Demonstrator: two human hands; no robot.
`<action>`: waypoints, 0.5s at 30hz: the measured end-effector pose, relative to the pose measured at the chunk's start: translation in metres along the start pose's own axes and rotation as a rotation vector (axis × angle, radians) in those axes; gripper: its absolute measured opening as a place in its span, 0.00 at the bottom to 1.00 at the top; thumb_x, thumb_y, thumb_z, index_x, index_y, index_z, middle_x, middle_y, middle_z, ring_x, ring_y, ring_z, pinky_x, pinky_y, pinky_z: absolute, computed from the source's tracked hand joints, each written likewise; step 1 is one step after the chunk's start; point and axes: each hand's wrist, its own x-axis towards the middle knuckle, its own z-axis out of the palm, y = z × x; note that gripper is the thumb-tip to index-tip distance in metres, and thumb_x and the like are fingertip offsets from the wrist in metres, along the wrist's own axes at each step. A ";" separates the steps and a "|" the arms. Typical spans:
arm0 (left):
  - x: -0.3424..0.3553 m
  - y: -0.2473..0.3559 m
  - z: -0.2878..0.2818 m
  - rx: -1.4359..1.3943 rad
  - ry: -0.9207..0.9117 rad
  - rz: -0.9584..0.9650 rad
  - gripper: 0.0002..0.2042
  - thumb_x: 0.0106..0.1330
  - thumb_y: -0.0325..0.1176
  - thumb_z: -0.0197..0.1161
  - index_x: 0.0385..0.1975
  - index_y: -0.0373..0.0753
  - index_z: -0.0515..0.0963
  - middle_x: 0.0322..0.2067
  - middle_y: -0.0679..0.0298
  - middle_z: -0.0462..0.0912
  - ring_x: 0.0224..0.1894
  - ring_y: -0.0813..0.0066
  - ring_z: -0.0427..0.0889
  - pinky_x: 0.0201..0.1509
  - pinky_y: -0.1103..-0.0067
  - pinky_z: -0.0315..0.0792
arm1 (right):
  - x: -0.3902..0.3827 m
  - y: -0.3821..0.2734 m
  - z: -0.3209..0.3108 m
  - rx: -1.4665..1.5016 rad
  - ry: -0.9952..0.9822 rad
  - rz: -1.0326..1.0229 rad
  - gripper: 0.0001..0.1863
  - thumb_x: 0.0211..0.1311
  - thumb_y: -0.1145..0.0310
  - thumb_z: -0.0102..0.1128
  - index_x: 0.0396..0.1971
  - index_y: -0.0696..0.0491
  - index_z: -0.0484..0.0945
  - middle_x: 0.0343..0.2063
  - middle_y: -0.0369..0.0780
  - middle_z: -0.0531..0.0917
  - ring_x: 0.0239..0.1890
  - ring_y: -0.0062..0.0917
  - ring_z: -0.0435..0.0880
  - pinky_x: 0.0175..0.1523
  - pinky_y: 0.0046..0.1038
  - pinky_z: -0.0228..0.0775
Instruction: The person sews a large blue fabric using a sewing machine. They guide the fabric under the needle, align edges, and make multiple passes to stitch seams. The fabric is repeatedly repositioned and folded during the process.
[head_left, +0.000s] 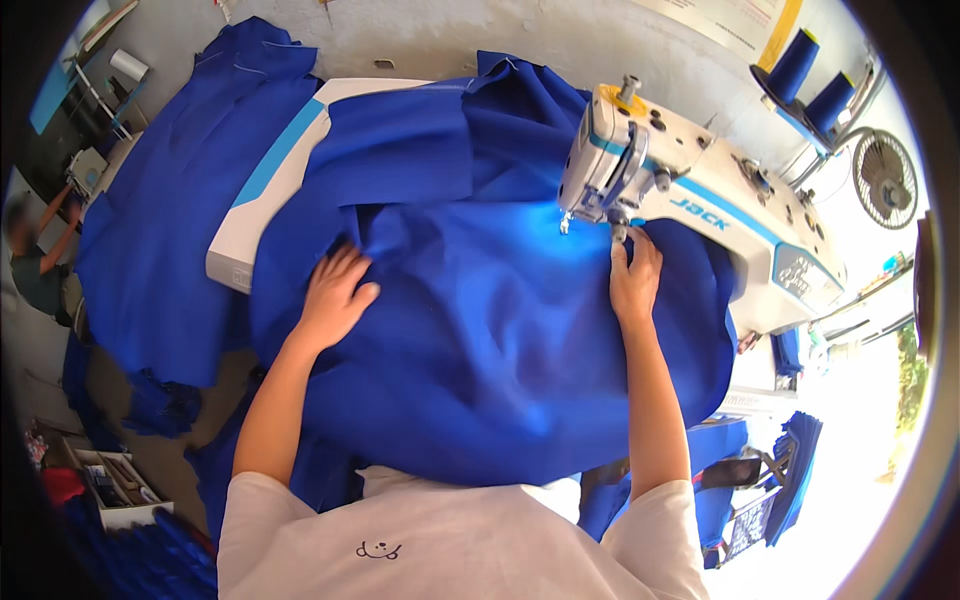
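A large piece of royal-blue fabric (480, 330) covers the sewing machine's bed and hangs over its front edge toward my lap. My left hand (340, 290) rests on its left part, fingers and thumb apart, below a folded flap (400, 150). On the right, my right hand (637, 280) is at the underside of the white sewing machine head (680, 160), beside its lower knob. Its fingers are bent and drawn together there; the knob and head partly hide the fingertips and anything between them. A lamp lights the fabric around the needle area (565, 222).
More blue fabric (190, 200) hangs over the table's left side. Two blue thread cones (793, 66) stand behind the machine, near a fan (885, 178). A box of small things (118, 490) sits low on the left. Another person (40, 255) is at the far left.
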 end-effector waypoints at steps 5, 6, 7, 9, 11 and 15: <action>0.138 0.016 0.042 0.006 -0.080 0.115 0.28 0.70 0.54 0.50 0.66 0.47 0.66 0.68 0.55 0.62 0.72 0.57 0.57 0.73 0.60 0.50 | 0.031 0.061 -0.030 -0.004 -0.089 0.035 0.22 0.61 0.64 0.62 0.52 0.60 0.75 0.52 0.53 0.78 0.54 0.51 0.75 0.59 0.43 0.67; 0.177 0.026 0.050 -0.038 -0.136 0.169 0.28 0.70 0.55 0.48 0.67 0.48 0.66 0.68 0.56 0.63 0.73 0.58 0.54 0.74 0.58 0.47 | 0.030 0.066 -0.037 -0.057 -0.132 -0.033 0.22 0.60 0.62 0.64 0.51 0.58 0.77 0.50 0.53 0.79 0.53 0.50 0.76 0.59 0.41 0.68; 0.200 0.035 0.066 -0.036 -0.133 0.223 0.28 0.70 0.56 0.48 0.66 0.48 0.67 0.67 0.56 0.64 0.72 0.58 0.55 0.74 0.57 0.46 | 0.026 0.067 -0.047 -0.114 -0.160 -0.017 0.21 0.60 0.60 0.64 0.48 0.57 0.79 0.50 0.52 0.80 0.53 0.48 0.77 0.57 0.41 0.69; 0.229 0.057 0.060 0.022 -0.251 0.233 0.28 0.71 0.54 0.48 0.65 0.45 0.68 0.66 0.55 0.65 0.71 0.56 0.57 0.74 0.58 0.47 | 0.026 0.071 -0.046 -0.134 -0.162 0.057 0.20 0.63 0.53 0.61 0.40 0.55 0.83 0.42 0.53 0.83 0.46 0.48 0.82 0.50 0.43 0.73; 0.240 0.067 0.066 -0.002 -0.206 0.281 0.25 0.70 0.53 0.49 0.60 0.43 0.73 0.62 0.54 0.69 0.69 0.55 0.60 0.73 0.58 0.49 | 0.031 0.082 -0.046 -0.342 -0.051 0.267 0.21 0.65 0.51 0.57 0.39 0.55 0.83 0.36 0.53 0.84 0.41 0.49 0.83 0.47 0.45 0.74; 0.220 0.053 0.070 -0.176 -0.151 0.346 0.23 0.70 0.50 0.51 0.57 0.43 0.75 0.61 0.54 0.70 0.68 0.55 0.61 0.72 0.59 0.51 | 0.024 0.083 -0.062 -0.386 0.188 0.422 0.21 0.67 0.50 0.54 0.42 0.53 0.83 0.32 0.53 0.84 0.37 0.49 0.84 0.42 0.46 0.74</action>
